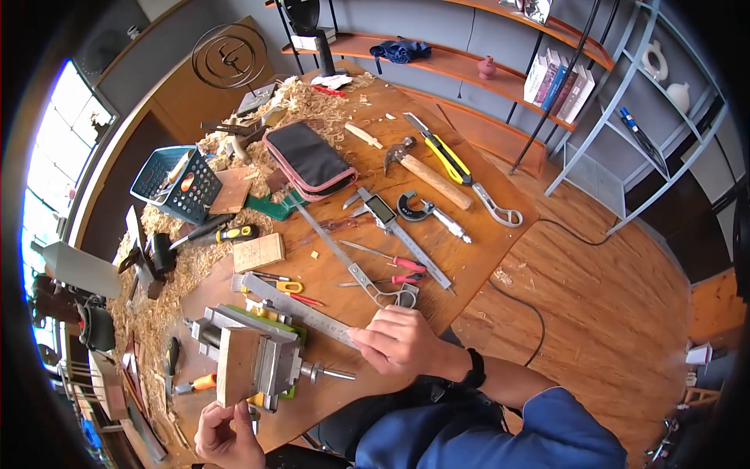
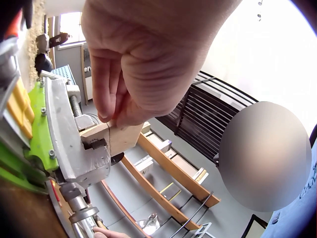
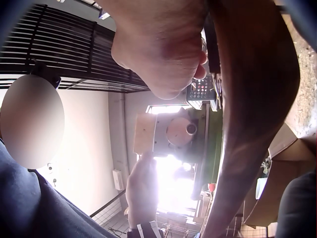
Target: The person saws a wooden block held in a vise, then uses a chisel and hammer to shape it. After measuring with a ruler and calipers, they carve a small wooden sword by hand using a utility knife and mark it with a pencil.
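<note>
A wooden block point(image 1: 237, 363) with a curved line across its face sits in the jaws of a grey metal vise point(image 1: 275, 366). My left hand point(image 1: 228, 439) is at the block's near end. In the left wrist view, its thumb and fingertips pinch the edge of the wood, close to a dark line. My right hand point(image 1: 397, 341) grips the near end of a flat steel ruler point(image 1: 306, 314), which slants past the far side of the vise. That hand's palm side is hidden in the head view.
Beyond the ruler lie red-handled screwdrivers point(image 1: 408, 264), a digital caliper point(image 1: 406, 238), a micrometer point(image 1: 433, 215) and a hammer point(image 1: 430, 176). A teal basket point(image 1: 178, 187) stands among wood shavings point(image 1: 301, 100) at the back left. An orange-handled tool point(image 1: 205, 381) lies left of the vise.
</note>
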A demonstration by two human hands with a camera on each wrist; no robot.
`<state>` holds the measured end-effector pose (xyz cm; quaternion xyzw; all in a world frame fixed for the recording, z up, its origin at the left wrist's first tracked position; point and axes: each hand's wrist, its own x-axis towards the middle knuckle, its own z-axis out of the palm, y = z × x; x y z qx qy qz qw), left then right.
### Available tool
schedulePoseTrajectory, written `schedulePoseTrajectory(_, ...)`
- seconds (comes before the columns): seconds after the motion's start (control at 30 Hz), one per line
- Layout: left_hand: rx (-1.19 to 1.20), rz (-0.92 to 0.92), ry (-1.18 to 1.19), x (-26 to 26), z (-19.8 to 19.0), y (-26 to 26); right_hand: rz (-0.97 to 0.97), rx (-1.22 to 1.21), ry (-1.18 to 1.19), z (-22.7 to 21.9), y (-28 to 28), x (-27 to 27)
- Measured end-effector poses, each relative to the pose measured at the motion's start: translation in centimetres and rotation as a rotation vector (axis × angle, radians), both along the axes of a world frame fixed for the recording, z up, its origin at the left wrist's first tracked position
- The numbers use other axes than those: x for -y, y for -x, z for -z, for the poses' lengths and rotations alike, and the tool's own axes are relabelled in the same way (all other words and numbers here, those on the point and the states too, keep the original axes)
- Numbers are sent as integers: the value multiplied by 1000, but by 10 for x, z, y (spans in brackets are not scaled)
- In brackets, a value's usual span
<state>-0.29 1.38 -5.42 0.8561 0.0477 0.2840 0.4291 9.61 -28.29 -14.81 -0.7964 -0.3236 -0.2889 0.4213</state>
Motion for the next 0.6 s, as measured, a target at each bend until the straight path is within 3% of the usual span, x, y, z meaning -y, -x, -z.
schedulePoseTrajectory(0.37, 4, -7, 83, 9, -7, 0, -10, 21, 39, -3, -3, 2)
schedulePoseTrajectory(0.6, 15, 27, -124, 15, -7, -7, -29, -10, 13, -2, -4, 0)
